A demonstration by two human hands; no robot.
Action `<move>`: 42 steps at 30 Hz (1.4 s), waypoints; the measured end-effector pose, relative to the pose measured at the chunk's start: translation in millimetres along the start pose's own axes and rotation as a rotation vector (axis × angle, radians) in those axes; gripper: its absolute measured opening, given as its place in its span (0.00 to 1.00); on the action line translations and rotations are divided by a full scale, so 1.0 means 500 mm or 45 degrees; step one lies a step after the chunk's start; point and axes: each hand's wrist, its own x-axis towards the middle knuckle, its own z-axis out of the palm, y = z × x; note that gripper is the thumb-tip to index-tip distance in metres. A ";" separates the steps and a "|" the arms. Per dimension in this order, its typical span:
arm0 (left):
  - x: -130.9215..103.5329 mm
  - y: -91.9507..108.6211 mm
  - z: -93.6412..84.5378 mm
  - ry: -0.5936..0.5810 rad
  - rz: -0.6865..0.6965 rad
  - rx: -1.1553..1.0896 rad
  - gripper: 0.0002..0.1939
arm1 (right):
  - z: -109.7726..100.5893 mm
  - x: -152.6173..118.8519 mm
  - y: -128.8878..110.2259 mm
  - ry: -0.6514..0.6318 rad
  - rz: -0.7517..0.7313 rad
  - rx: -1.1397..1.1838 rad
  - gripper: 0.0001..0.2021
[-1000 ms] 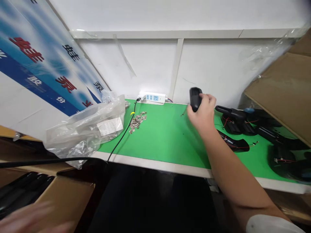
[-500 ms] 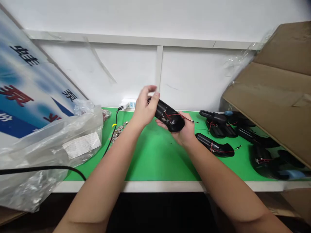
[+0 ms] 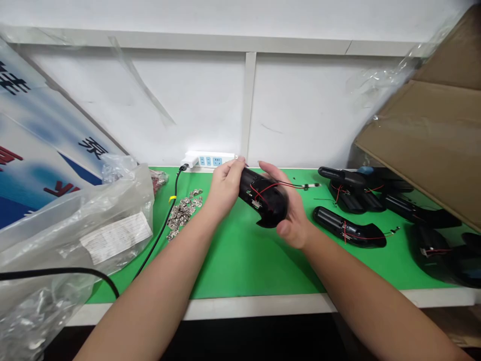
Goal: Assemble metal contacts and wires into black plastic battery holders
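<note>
A black curved housing [image 3: 271, 203] with red and black wires is held above the green mat [image 3: 248, 260]. My left hand [image 3: 226, 188] grips its upper left end, fingers closed round it. My right hand [image 3: 295, 215] supports the wide lower end from the right, thumb at its near side and fingers behind it. The wires run right from the housing to a small connector [image 3: 311, 186]. A similar black housing [image 3: 349, 228] lies on the mat to the right of my right hand.
Small metal parts [image 3: 183, 214] lie left of my hands, beside a black cable [image 3: 160, 239]. A white power strip [image 3: 210, 159] is at the wall. Plastic bags [image 3: 116, 220] stand left; more black housings [image 3: 355, 188] and a cardboard box [image 3: 421, 130] are right.
My left hand has lowered and closed on the housing's upper end. The housing has turned and come slightly lower, its wires now stretching further right. The view has shifted.
</note>
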 end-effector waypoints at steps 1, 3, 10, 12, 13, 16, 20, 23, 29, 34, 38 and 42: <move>-0.004 -0.003 0.007 0.011 -0.033 -0.046 0.24 | -0.002 -0.002 0.003 -0.046 -0.047 -0.068 0.52; -0.010 -0.008 0.020 0.018 -0.114 -0.147 0.23 | -0.004 -0.004 0.010 -0.073 -0.102 -0.193 0.56; -0.026 0.000 0.043 -0.044 -0.270 -0.189 0.20 | -0.010 0.008 0.022 0.166 -0.190 -0.480 0.42; -0.033 0.008 0.045 -0.083 -0.131 -0.006 0.20 | -0.018 0.011 0.021 0.197 -0.235 -0.492 0.41; -0.037 0.011 0.046 -0.106 -0.033 0.092 0.20 | -0.021 0.011 0.020 0.210 -0.238 -0.476 0.41; -0.054 0.013 0.051 -0.137 0.223 0.291 0.20 | -0.022 0.011 0.016 0.264 -0.156 -0.328 0.39; -0.071 0.005 0.056 -0.006 0.451 0.473 0.19 | -0.011 0.012 0.007 0.393 -0.024 -0.029 0.34; -0.073 0.004 0.054 0.175 0.713 0.644 0.14 | -0.007 0.017 0.001 0.450 0.042 0.069 0.39; -0.079 0.032 0.053 0.117 0.941 0.675 0.08 | -0.017 0.021 0.009 0.377 0.061 0.024 0.44; -0.095 0.047 0.060 -0.001 0.745 0.515 0.11 | -0.021 0.017 0.020 0.321 -0.033 -0.178 0.49; -0.084 0.053 0.048 -0.081 0.628 0.402 0.15 | -0.036 0.017 0.004 0.214 -0.200 -0.385 0.48; -0.053 0.061 0.022 -0.352 0.335 0.148 0.17 | -0.065 0.023 -0.007 0.033 -0.415 -0.684 0.43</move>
